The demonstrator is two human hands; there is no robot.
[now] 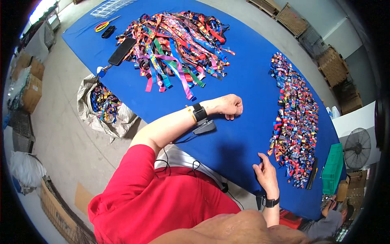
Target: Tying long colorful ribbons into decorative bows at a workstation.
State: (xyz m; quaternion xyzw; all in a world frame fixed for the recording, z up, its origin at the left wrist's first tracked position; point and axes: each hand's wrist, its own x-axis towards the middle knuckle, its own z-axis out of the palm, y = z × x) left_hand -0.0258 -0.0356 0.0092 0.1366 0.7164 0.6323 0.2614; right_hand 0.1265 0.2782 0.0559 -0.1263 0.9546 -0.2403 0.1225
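My left hand (pixel 230 106) is over the middle of the blue-covered table (pixel 239 134), its fingers curled in. Whatever those fingers may hold is hidden. Beyond it spreads a loose pile of printed, many-coloured ribbon straps (pixel 178 49), their ends trailing towards me. My right hand (pixel 267 175) is at the near edge of the table, thumb and fingers apart, with nothing seen in it. To its right runs a long, dense band of small folded strap pieces (pixel 295 122) in red, blue and mixed colours. Each wrist wears a black strap.
A black phone (pixel 122 51), yellow-handled scissors (pixel 102 27) and a white wire rack (pixel 111 8) lie at the far left. Left of the table stands an open sack (pixel 86 97) of strap pieces. At right are a green crate (pixel 332 168), a fan (pixel 357 149) and another person's sleeve (pixel 327 223).
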